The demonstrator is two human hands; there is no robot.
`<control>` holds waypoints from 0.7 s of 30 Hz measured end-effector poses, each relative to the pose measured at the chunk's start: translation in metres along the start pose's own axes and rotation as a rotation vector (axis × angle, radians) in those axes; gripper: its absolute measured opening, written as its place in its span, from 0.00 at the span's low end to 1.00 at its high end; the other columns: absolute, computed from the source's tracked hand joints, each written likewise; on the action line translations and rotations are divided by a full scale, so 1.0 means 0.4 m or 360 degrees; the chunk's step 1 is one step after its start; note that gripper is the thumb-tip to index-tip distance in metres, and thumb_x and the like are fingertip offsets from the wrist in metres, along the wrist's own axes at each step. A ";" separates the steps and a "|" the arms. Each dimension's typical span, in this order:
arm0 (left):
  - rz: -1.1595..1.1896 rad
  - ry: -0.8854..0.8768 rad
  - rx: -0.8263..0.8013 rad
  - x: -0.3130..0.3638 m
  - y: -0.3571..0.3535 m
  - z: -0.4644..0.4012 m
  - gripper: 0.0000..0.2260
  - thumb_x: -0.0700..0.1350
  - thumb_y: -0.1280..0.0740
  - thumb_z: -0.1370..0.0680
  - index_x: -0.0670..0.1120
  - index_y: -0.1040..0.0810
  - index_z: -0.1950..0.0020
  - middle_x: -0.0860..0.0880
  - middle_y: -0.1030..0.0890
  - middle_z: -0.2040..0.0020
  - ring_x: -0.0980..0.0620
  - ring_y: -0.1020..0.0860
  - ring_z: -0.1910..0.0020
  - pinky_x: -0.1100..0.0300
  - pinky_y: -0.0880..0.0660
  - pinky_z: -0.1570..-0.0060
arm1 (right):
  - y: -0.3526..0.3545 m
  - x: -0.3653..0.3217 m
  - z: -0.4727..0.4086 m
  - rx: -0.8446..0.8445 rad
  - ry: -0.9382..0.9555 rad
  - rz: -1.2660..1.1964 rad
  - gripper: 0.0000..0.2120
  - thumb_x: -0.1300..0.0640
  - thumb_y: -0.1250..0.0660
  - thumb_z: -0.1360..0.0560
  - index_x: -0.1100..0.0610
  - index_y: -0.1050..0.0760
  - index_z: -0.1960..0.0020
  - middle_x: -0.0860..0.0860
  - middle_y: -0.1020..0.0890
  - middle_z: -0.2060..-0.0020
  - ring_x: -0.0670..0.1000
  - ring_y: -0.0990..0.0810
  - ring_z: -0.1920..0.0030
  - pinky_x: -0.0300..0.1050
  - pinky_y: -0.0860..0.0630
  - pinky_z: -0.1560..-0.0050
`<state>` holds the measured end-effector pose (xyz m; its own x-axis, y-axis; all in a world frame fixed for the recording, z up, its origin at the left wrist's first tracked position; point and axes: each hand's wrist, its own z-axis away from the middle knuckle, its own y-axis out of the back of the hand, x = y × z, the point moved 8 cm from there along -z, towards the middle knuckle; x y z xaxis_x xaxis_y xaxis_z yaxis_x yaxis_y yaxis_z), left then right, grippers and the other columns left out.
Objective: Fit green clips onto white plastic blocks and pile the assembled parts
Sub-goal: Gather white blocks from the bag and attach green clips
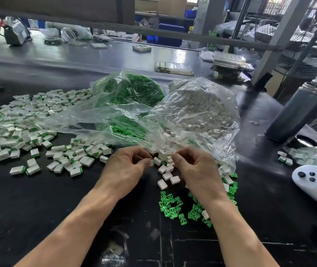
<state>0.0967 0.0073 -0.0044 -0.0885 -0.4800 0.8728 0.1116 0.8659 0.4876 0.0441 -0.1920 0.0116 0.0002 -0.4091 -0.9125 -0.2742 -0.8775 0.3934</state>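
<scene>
Two clear bags (192, 112) lie behind the hands on the desk (57, 199); assembled parts (18, 128) are piled left; left hand (128, 164) pinches a white block (151, 162); right hand (194, 166) fingers curl, contents unclear; green clips (170, 206) lie beneath.

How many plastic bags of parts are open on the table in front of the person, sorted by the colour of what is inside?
Bag of green clips: 1
Bag of white blocks: 1
Total: 2 bags

Both lie just beyond the left hand and right hand. The loose parts on the table are too many to count.
</scene>
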 end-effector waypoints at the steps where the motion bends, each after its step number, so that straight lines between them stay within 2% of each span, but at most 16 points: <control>1: -0.0159 0.0050 0.0037 -0.011 0.016 -0.006 0.05 0.49 0.25 0.22 0.58 0.16 0.57 0.61 0.16 0.63 0.63 0.19 0.63 0.64 0.26 0.59 | 0.006 0.006 -0.002 0.0011 -0.0012 0.0054 0.07 0.50 0.28 0.19 0.48 0.18 0.56 0.47 0.15 0.62 0.46 0.17 0.61 0.50 0.17 0.54; 3: -0.0401 0.0114 0.0125 -0.027 0.049 -0.017 0.04 0.50 0.26 0.22 0.57 0.16 0.57 0.62 0.17 0.63 0.65 0.21 0.62 0.67 0.29 0.61 | 0.012 0.015 -0.006 0.0025 -0.0023 0.0166 0.07 0.50 0.28 0.20 0.48 0.17 0.56 0.45 0.15 0.62 0.43 0.17 0.60 0.46 0.18 0.53; 4: -0.0484 0.0120 0.0165 -0.031 0.064 -0.021 0.03 0.50 0.26 0.22 0.56 0.16 0.56 0.62 0.18 0.62 0.65 0.21 0.60 0.64 0.28 0.60 | 0.014 0.019 -0.007 0.0028 -0.0028 0.0213 0.07 0.50 0.28 0.20 0.48 0.17 0.56 0.43 0.15 0.62 0.41 0.18 0.59 0.45 0.19 0.52; 7: -0.0600 0.0122 0.0321 -0.038 0.107 -0.027 0.02 0.49 0.26 0.23 0.55 0.16 0.54 0.58 0.16 0.58 0.53 0.18 0.55 0.57 0.23 0.51 | 0.014 0.029 -0.010 0.0019 -0.0059 0.0322 0.06 0.49 0.28 0.21 0.48 0.16 0.55 0.42 0.15 0.61 0.42 0.17 0.57 0.46 0.19 0.49; 11: -0.0742 0.0136 0.0444 -0.046 0.142 -0.033 0.02 0.47 0.26 0.22 0.54 0.15 0.51 0.52 0.15 0.52 0.47 0.18 0.51 0.53 0.22 0.50 | 0.013 0.037 -0.014 -0.0023 -0.0091 0.0403 0.04 0.48 0.27 0.21 0.46 0.16 0.54 0.41 0.15 0.60 0.42 0.17 0.56 0.48 0.19 0.47; 15: -0.0801 0.0118 0.0507 -0.047 0.155 -0.032 0.03 0.45 0.27 0.21 0.52 0.15 0.49 0.50 0.15 0.48 0.46 0.18 0.49 0.52 0.22 0.48 | 0.011 0.037 -0.013 -0.0060 -0.0116 0.0468 0.02 0.48 0.27 0.22 0.45 0.16 0.53 0.40 0.15 0.57 0.41 0.18 0.53 0.49 0.19 0.44; 18: -0.0875 -0.0026 0.0566 -0.015 0.142 -0.023 0.04 0.45 0.28 0.21 0.50 0.14 0.48 0.48 0.16 0.48 0.45 0.19 0.49 0.53 0.24 0.48 | 0.014 0.033 -0.012 -0.0069 -0.0109 0.0523 0.01 0.48 0.27 0.21 0.44 0.16 0.51 0.39 0.16 0.57 0.41 0.18 0.53 0.49 0.19 0.44; 21: -0.0735 -0.0140 0.0445 0.009 0.103 -0.014 0.02 0.48 0.27 0.21 0.53 0.15 0.50 0.53 0.15 0.51 0.51 0.18 0.53 0.56 0.23 0.49 | 0.023 0.034 -0.015 -0.0114 -0.0132 0.0553 0.02 0.49 0.26 0.22 0.43 0.16 0.53 0.39 0.16 0.59 0.40 0.19 0.54 0.48 0.19 0.44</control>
<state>0.1067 0.0404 0.0191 -0.1501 -0.8158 0.5585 -0.2245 0.5783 0.7844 0.0474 -0.2072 0.0037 -0.1600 -0.6671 -0.7276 -0.1760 -0.7060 0.6860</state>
